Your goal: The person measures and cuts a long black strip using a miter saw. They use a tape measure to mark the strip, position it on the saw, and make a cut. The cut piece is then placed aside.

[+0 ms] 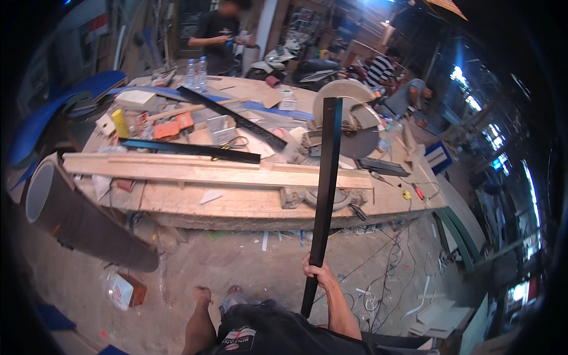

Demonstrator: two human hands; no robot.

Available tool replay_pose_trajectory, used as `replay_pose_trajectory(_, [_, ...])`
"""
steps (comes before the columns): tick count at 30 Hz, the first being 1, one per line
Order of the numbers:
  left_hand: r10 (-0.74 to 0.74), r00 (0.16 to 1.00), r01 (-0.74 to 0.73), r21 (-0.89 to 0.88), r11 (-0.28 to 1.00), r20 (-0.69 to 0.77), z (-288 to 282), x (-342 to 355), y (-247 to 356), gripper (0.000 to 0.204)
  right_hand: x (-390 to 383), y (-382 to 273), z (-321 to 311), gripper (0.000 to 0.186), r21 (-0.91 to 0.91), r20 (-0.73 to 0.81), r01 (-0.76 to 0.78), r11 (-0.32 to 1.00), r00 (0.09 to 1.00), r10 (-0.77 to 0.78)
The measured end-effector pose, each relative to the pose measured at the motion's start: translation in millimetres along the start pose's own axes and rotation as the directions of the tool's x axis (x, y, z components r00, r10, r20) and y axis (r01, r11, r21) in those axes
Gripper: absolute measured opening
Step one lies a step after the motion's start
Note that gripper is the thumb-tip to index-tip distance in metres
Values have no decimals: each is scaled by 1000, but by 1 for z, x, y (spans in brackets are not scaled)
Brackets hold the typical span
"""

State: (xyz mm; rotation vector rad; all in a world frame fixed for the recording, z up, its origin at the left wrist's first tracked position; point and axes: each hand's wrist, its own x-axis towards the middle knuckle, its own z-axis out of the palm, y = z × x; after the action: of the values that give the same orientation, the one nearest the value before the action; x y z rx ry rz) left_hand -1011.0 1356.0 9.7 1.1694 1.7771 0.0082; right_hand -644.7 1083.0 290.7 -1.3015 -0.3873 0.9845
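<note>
My right hand [318, 271] is closed around the lower part of a long black rectangular bar [325, 195]. The bar stands up in front of me, its far end overlapping the miter saw [361, 127] in the view. Low beside my body hangs my left hand [202, 293], small in view, holding nothing visible, its fingers loosely apart. Across the workbench [236, 204] lie two similar black bars, one slanted [234, 118] and one nearly level [189, 150]. Pale wooden boards [160, 170] run along the bench's near side.
A large dark tube [94, 222] leans at the bench's left. Two plastic bottles [196, 74] stand at the back. Cables [390, 260] and white offcut panels [441, 319] lie on the floor at right. A person [216, 38] stands behind the bench; others crouch near motorbikes [319, 70].
</note>
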Motion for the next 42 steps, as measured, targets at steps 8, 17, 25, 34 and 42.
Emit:
replay_pose_trajectory(8, [51, 982, -96, 246, 965, 183, -2, 16, 8, 58, -4, -28, 3, 25, 133, -116, 172, 976, 981, -157])
replay_pose_trajectory(17, [138, 841, -383, 396, 835, 523, 19, 66, -13, 68, -22, -50, -6, 28, 239, -306, 417, 877, 889, -339])
replay_pose_trajectory(25, [717, 326, -761, -279, 585, 616, 51, -107, 166, 80, -22, -85, -20, 25, 208, -607, 610, 765, 694, -388])
replay_pose_trajectory(34, [806, -71, -877, -422, 231, 588, 90, -223, 294, 75, -21, -149, -110, 23, 145, -765, 785, 603, 476, -435])
replay_pose_trajectory(42, [914, -70, -905, -411, 111, 401, 190, -279, 343, 50, -6, -165, -256, 19, 297, -798, 834, 465, 484, -359])
